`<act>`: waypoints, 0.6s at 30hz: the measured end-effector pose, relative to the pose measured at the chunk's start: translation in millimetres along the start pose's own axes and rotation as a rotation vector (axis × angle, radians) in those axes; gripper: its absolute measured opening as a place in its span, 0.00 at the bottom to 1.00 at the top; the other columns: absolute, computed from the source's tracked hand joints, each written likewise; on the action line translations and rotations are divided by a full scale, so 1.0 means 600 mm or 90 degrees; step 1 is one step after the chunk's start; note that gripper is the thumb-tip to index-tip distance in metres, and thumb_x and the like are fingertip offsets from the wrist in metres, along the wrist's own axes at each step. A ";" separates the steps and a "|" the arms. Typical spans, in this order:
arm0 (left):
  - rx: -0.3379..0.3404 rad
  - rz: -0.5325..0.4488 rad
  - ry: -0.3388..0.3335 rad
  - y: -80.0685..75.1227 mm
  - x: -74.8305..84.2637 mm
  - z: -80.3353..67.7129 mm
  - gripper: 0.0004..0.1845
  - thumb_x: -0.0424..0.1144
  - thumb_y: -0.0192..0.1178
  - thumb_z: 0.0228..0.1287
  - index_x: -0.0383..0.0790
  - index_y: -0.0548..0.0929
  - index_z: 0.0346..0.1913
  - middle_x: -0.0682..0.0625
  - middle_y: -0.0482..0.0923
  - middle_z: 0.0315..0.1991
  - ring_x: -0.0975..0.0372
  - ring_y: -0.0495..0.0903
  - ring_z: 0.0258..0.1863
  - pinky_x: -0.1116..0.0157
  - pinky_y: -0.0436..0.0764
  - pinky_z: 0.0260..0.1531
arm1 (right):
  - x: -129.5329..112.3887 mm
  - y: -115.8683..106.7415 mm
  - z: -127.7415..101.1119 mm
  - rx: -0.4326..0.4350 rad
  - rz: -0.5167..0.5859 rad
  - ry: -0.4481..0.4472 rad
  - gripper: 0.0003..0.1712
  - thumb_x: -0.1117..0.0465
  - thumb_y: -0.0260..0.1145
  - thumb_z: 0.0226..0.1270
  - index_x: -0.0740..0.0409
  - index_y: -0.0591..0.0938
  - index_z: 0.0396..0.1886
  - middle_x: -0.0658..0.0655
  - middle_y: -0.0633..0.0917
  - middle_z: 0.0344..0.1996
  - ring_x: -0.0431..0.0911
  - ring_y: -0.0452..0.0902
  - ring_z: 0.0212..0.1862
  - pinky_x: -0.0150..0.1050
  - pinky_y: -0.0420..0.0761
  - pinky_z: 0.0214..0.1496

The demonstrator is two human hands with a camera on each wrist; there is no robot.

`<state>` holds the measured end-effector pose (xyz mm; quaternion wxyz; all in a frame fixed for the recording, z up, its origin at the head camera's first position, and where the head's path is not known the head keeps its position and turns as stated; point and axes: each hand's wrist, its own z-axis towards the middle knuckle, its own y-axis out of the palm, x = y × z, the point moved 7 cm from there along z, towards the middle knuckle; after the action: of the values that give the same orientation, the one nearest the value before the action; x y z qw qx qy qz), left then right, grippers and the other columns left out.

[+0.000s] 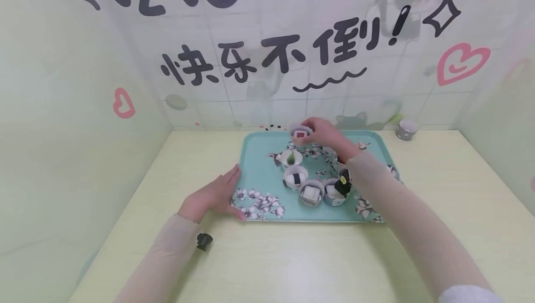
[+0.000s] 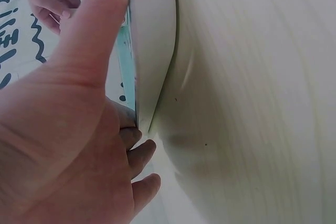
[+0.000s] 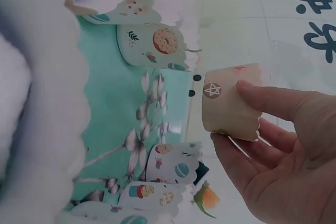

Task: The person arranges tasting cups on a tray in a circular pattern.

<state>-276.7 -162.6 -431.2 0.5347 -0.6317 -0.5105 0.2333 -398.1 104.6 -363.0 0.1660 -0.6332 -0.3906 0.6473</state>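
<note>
My right hand [image 1: 323,133] pinches a small paper baking cup [image 3: 228,103] between thumb and fingers, above the tray's far edge. Inside it is a white piece with a red top [image 1: 300,134], perhaps toy sushi. The left hand [image 1: 217,194] rests against the near-left corner of the turquoise tray [image 1: 263,154], fingers along the left rim, thumb at the front. On the tray, several similar cups form a curve: one with a green-topped piece [image 1: 290,158], one with a black-banded white piece [image 1: 295,178], one with a plain white piece [image 1: 311,194]. My right forearm partly covers others.
A grey dotted paper cup [image 1: 407,129] stands on the table at the back right, off the tray. A small black object [image 1: 204,241] lies by my left forearm. Behind the tray rises a wall [image 1: 267,108] with lettering; side panels flank the table.
</note>
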 end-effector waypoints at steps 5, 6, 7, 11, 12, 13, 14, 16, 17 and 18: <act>-0.003 -0.004 -0.001 0.000 0.000 0.000 0.74 0.66 0.74 0.42 0.28 0.39 0.78 0.34 0.32 0.81 0.40 0.42 0.80 0.44 0.50 0.79 | -0.001 0.017 0.019 -0.011 -0.020 -0.002 0.29 0.63 0.69 0.66 0.61 0.74 0.65 0.64 0.78 0.62 0.58 0.74 0.62 0.54 0.76 0.68; -0.004 -0.004 -0.002 0.001 0.000 0.000 0.74 0.66 0.74 0.42 0.28 0.39 0.78 0.35 0.32 0.81 0.41 0.41 0.80 0.44 0.50 0.79 | -0.001 0.020 0.023 -0.016 -0.026 -0.001 0.29 0.63 0.69 0.66 0.62 0.74 0.65 0.64 0.79 0.62 0.58 0.74 0.62 0.54 0.76 0.69; -0.004 -0.003 -0.002 0.001 0.000 0.000 0.74 0.66 0.74 0.42 0.28 0.39 0.78 0.35 0.32 0.81 0.40 0.42 0.80 0.44 0.50 0.79 | 0.000 0.023 0.027 -0.022 -0.037 -0.002 0.29 0.63 0.69 0.66 0.62 0.74 0.65 0.64 0.79 0.62 0.57 0.74 0.62 0.54 0.76 0.69; -0.005 0.002 -0.006 0.000 0.000 -0.001 0.74 0.67 0.74 0.42 0.28 0.39 0.79 0.35 0.32 0.81 0.41 0.41 0.80 0.45 0.51 0.79 | 0.003 0.036 0.037 -0.061 -0.083 0.012 0.29 0.63 0.69 0.65 0.60 0.74 0.66 0.63 0.78 0.64 0.57 0.73 0.64 0.54 0.73 0.71; -0.005 0.002 -0.007 0.000 -0.001 -0.001 0.75 0.67 0.74 0.42 0.29 0.39 0.79 0.35 0.32 0.81 0.41 0.41 0.80 0.45 0.51 0.79 | 0.003 0.039 0.039 -0.075 -0.095 0.015 0.29 0.63 0.69 0.65 0.60 0.74 0.66 0.63 0.77 0.65 0.57 0.72 0.65 0.54 0.73 0.72; -0.005 0.002 -0.006 0.000 -0.001 -0.001 0.75 0.67 0.74 0.41 0.28 0.39 0.78 0.35 0.32 0.81 0.41 0.41 0.80 0.45 0.51 0.79 | 0.005 0.042 0.040 -0.090 -0.104 0.018 0.30 0.63 0.69 0.65 0.59 0.74 0.67 0.63 0.76 0.66 0.57 0.72 0.66 0.55 0.72 0.72; -0.005 0.002 -0.006 0.001 -0.001 -0.001 0.75 0.67 0.74 0.41 0.28 0.39 0.78 0.35 0.32 0.81 0.41 0.41 0.80 0.45 0.51 0.79 | 0.006 0.045 0.041 -0.104 -0.111 0.020 0.30 0.63 0.69 0.66 0.59 0.73 0.67 0.62 0.75 0.67 0.57 0.71 0.67 0.55 0.72 0.73; -0.004 0.002 -0.006 0.001 -0.001 -0.001 0.75 0.67 0.74 0.41 0.28 0.39 0.78 0.35 0.32 0.81 0.41 0.41 0.80 0.45 0.51 0.79 | 0.007 0.050 0.042 -0.126 -0.120 0.016 0.31 0.64 0.68 0.66 0.58 0.73 0.68 0.62 0.74 0.68 0.57 0.70 0.68 0.55 0.71 0.73; -0.005 0.003 -0.008 0.001 -0.001 0.000 0.75 0.67 0.74 0.41 0.29 0.39 0.79 0.36 0.32 0.81 0.41 0.41 0.80 0.45 0.51 0.79 | 0.007 0.053 0.042 -0.137 -0.120 0.011 0.31 0.64 0.68 0.66 0.59 0.73 0.68 0.62 0.74 0.68 0.57 0.70 0.68 0.55 0.71 0.73; -0.005 0.003 -0.007 0.001 -0.001 0.000 0.75 0.67 0.74 0.41 0.29 0.39 0.79 0.36 0.32 0.81 0.41 0.41 0.80 0.45 0.51 0.79 | 0.007 0.055 0.041 -0.148 -0.118 0.003 0.31 0.65 0.67 0.66 0.59 0.72 0.69 0.63 0.73 0.69 0.58 0.69 0.69 0.56 0.71 0.73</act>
<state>-276.5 -163.3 -432.0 0.5288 -0.6336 -0.5128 0.2364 -413.0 78.9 -392.4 0.1516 -0.6109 -0.5192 0.5782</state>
